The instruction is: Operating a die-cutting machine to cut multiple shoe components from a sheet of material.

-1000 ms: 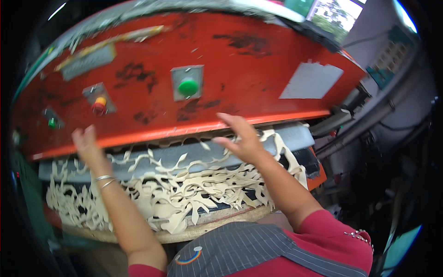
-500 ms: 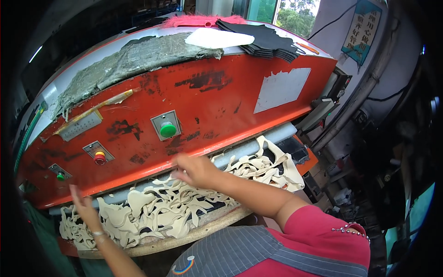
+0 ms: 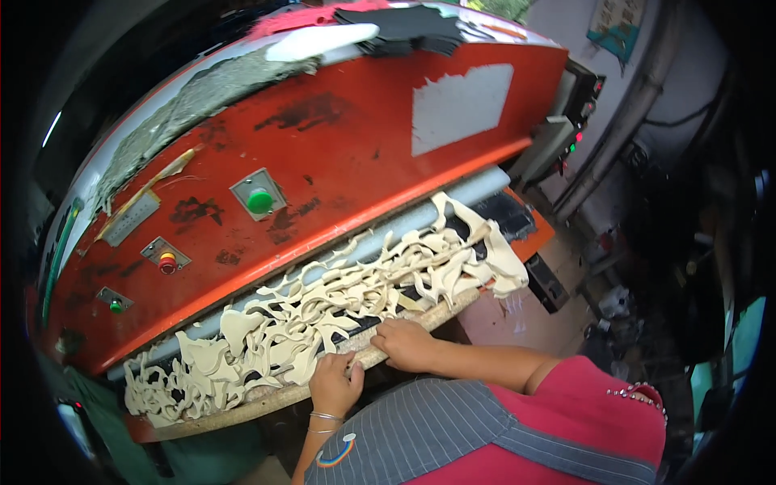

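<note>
Both my hands are at the front rim of a curved wooden board (image 3: 271,406). My left hand (image 3: 335,384), with bangles at its wrist, has its fingers curled over that rim. Just to its right, my right hand (image 3: 404,345) is closed on the same rim, its fingertips on the top edge. Behind the hands, a tangled heap of cream-coloured sheet offcuts (image 3: 315,303), curved and full of cut-out gaps, covers the dark bed. Some pieces rest against a grey roller (image 3: 372,238) along the machine.
Beyond the roller rises a red machine front (image 3: 339,162) with a large green push button (image 3: 259,201), a red stop button (image 3: 167,263) and a smaller green button (image 3: 116,306). Black sheets (image 3: 404,31) and grey cloth (image 3: 186,101) lie on top. A control box (image 3: 578,105) stands right.
Both hands have come back from above the offcuts to the board's front rim and drawn close together. The view has shifted, and the offcuts reach a little nearer the right hand.
</note>
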Tool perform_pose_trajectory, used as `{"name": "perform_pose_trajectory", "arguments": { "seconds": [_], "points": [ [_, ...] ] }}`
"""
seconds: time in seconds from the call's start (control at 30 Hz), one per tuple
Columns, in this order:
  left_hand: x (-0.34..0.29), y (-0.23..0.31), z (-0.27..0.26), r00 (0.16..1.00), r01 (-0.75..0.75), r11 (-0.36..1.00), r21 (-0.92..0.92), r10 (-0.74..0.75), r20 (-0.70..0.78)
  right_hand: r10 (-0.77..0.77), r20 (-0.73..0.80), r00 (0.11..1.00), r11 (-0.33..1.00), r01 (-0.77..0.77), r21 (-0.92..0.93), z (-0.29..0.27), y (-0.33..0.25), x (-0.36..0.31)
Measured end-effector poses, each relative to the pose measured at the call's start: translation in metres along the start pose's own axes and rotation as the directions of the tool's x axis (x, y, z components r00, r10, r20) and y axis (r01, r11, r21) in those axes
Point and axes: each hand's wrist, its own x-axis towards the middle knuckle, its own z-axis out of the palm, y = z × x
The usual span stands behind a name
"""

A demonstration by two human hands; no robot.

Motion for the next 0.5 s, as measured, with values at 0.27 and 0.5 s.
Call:
{"name": "perform_pose_trajectory", "arguments": {
  "seconds": [0.27,0.5],
  "points": [
    [-0.006,-0.018,0.028,0.996,0.078,0.997,-0.019,-0.078,-0.048,-0.073,0.504,0.861,0.997,0.054,0.052,-0.031,0.03,0.034],
    [0.007,-0.043,0.039,0.916,0.33,0.931,-0.156,-0.277,0.29,-0.013,-0.225,0.974,0.874,-0.098,-0.476,-0.056,0.147,0.123]
  ]
}}
